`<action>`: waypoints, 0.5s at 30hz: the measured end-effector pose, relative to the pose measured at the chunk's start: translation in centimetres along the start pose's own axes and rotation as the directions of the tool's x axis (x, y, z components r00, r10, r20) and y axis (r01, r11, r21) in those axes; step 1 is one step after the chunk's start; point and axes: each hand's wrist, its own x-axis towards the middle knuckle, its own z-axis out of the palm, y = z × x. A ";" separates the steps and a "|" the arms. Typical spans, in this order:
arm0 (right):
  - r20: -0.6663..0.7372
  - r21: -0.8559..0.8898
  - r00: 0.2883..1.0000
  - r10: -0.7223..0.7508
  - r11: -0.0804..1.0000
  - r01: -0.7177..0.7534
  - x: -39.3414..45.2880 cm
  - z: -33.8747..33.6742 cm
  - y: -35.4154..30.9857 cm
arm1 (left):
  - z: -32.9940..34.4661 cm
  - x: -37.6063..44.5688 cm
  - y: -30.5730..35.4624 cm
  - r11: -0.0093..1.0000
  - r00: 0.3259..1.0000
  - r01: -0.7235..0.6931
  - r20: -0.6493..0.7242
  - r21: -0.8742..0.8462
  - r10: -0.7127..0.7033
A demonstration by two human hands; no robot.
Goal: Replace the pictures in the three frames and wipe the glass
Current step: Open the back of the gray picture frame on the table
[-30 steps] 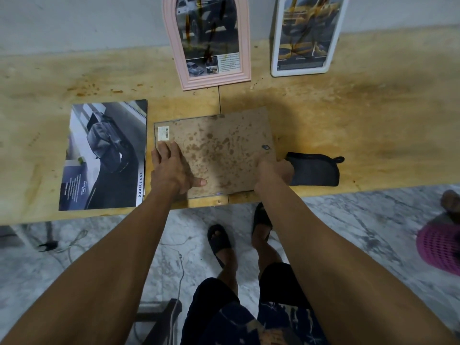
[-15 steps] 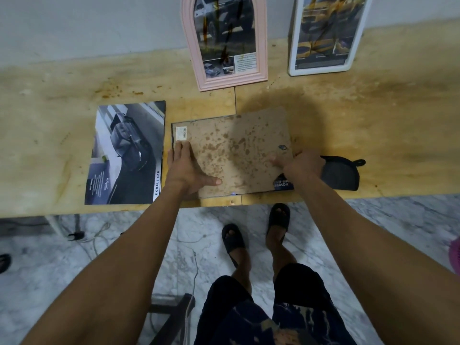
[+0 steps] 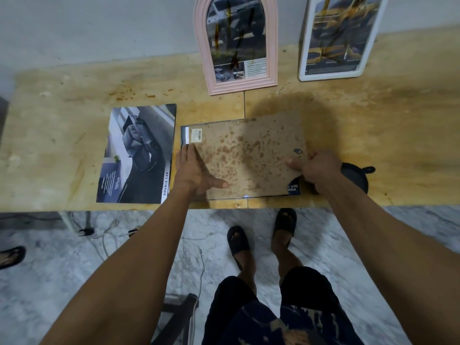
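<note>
Head camera view, looking down at a yellowed wooden table (image 3: 62, 135) set against a grey wall, with a marble floor below its near edge. At the far left of the floor, part of a sandalled foot (image 3: 11, 256) shows. On the left part of the table lies a loose car picture (image 3: 139, 154), face up, showing a dark pickup truck and the words DOUBLE CAB along its right edge. Just right of it lies a picture frame face down, its stained brown backing board (image 3: 249, 155) uppermost, a small barcode sticker near its far left corner. The person's left hand (image 3: 195, 170) rests flat on the board's left side, fingers straight and together, thumb spread out toward the middle. The right hand (image 3: 315, 166) grips the board's right edge, fingers curled under it and thumb on top; that edge appears slightly raised, though the angle makes this hard to judge. Beneath the board's near right corner a dark printed sheet (image 3: 293, 188) peeks out. A black cloth (image 3: 354, 176) lies just beyond the right hand, partly hidden by it. Further back, leaning on the wall, stand a pink arched frame (image 3: 236, 43) holding a car picture streaked with brown drips, and to its right a white rectangular frame (image 3: 336, 38) with a yellow car picture, also streaked. At bottom centre are the person's dark shorts and black sandals.
</note>
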 end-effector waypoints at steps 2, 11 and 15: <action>0.024 0.041 1.000 0.007 0.999 -0.008 0.3 -0.2 0.2 | 0.0 -0.2 0.1 1.000 1.000 0.008 0.011 0.015 -0.008; 0.135 0.192 0.988 0.070 0.977 -0.095 0.3 -0.5 0.0 | -0.2 -0.5 0.3 0.992 0.998 0.012 0.063 0.124 -0.020; 0.147 0.213 0.988 0.056 0.973 -0.087 0.4 -0.4 0.3 | -0.3 -0.2 0.1 0.993 0.997 0.012 0.073 0.120 -0.021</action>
